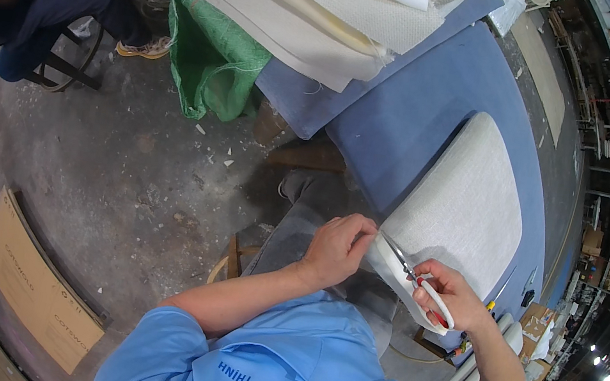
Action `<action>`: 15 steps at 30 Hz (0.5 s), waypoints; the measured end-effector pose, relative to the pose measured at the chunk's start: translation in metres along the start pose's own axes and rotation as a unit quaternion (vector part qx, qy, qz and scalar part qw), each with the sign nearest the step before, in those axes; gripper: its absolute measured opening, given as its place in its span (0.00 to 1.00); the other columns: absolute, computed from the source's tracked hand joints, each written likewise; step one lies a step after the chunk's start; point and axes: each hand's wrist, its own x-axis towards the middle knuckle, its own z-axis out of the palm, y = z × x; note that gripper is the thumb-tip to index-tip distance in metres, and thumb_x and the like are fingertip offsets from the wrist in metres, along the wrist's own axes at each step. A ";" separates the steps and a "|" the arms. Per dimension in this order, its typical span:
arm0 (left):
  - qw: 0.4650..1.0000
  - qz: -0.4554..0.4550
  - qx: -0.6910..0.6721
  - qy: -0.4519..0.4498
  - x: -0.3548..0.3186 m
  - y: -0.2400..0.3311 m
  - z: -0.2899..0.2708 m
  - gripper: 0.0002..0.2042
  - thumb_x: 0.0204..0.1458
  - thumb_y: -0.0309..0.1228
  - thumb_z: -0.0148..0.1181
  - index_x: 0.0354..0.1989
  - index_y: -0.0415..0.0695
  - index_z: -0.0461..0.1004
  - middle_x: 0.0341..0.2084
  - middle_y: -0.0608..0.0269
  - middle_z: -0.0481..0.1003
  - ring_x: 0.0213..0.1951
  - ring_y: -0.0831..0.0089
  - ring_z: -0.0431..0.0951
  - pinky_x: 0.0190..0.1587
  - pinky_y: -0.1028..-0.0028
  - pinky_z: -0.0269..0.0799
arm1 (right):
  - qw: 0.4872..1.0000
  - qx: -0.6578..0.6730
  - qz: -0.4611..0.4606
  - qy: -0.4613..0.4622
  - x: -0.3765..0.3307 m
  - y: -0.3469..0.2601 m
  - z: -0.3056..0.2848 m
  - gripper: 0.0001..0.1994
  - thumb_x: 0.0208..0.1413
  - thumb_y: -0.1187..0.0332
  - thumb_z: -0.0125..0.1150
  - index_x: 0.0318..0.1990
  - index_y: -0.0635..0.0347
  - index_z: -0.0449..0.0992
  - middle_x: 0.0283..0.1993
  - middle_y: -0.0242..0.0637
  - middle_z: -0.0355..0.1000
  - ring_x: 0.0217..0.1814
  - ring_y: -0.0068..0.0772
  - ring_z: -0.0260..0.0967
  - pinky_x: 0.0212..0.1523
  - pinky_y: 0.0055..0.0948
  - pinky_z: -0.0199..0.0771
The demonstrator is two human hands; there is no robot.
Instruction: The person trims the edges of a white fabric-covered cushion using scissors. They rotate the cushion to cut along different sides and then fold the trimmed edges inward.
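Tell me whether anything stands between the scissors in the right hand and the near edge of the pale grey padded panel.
Nothing visible does: the blades of the scissors in the right hand lie over that edge of the panel. The left hand is close beside the tips.

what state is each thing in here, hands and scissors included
Pale grey upholstered panel: resting on the blue-covered table
Scissors: held by the handles, blades at the panel's edge; how far open is hard to tell
Right hand: closed around the scissors' handles
Left hand: fingertips drawn together at the panel's edge
Pale fabric pieces: layered, frayed in places
Green woven sack: crumpled
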 end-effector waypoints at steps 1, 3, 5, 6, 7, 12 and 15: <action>1.000 -0.016 -0.009 -0.002 0.000 0.000 0.000 0.04 0.60 0.23 0.60 0.41 0.40 0.75 0.42 0.55 0.83 0.43 0.59 0.84 0.39 0.66 0.79 | 1.000 0.009 0.007 -0.004 -0.001 -0.001 0.000 0.26 0.60 0.49 0.71 0.52 0.62 0.72 0.25 0.25 0.69 0.22 0.15 0.65 0.21 0.20 0.65; 0.998 -0.047 -0.028 -0.007 -0.001 -0.001 0.001 0.04 0.60 0.23 0.60 0.41 0.39 0.75 0.42 0.55 0.83 0.42 0.61 0.84 0.36 0.68 0.79 | 0.999 0.028 0.014 -0.011 -0.001 0.000 0.001 0.26 0.60 0.50 0.71 0.53 0.62 0.72 0.24 0.25 0.68 0.20 0.15 0.64 0.20 0.20 0.64; 0.998 -0.053 -0.043 -0.004 -0.001 -0.002 0.003 0.04 0.60 0.23 0.60 0.42 0.39 0.75 0.42 0.55 0.83 0.42 0.62 0.85 0.34 0.69 0.79 | 0.999 0.047 0.011 -0.018 0.000 0.005 0.002 0.26 0.60 0.50 0.71 0.53 0.62 0.71 0.24 0.25 0.67 0.19 0.14 0.63 0.18 0.20 0.63; 0.997 -0.056 -0.051 -0.003 -0.001 -0.003 0.004 0.04 0.61 0.23 0.60 0.42 0.39 0.75 0.42 0.55 0.83 0.41 0.63 0.85 0.33 0.69 0.79 | 0.999 0.051 0.008 -0.016 0.001 0.008 0.002 0.26 0.61 0.51 0.71 0.53 0.62 0.71 0.24 0.25 0.67 0.18 0.14 0.63 0.18 0.19 0.62; 0.998 -0.051 -0.045 -0.001 -0.002 -0.003 0.004 0.04 0.61 0.23 0.60 0.42 0.39 0.75 0.42 0.55 0.84 0.41 0.63 0.85 0.34 0.69 0.79 | 0.998 0.055 0.005 -0.015 0.003 0.011 0.003 0.26 0.61 0.51 0.71 0.53 0.62 0.71 0.24 0.25 0.67 0.18 0.14 0.63 0.18 0.19 0.62; 0.999 -0.037 -0.034 0.004 -0.002 -0.004 0.006 0.03 0.61 0.23 0.60 0.41 0.39 0.75 0.42 0.53 0.84 0.42 0.64 0.85 0.36 0.70 0.79 | 0.998 0.060 0.009 -0.021 0.003 0.010 -0.001 0.24 0.62 0.53 0.71 0.54 0.60 0.70 0.23 0.25 0.66 0.17 0.15 0.62 0.17 0.19 0.60; 0.996 -0.065 -0.065 -0.003 -0.001 -0.005 0.007 0.03 0.62 0.23 0.59 0.41 0.38 0.74 0.41 0.55 0.83 0.40 0.70 0.84 0.39 0.74 0.77 | 0.999 0.046 -0.004 -0.025 0.004 0.015 -0.001 0.24 0.62 0.54 0.70 0.54 0.59 0.68 0.22 0.26 0.65 0.14 0.16 0.61 0.16 0.21 0.58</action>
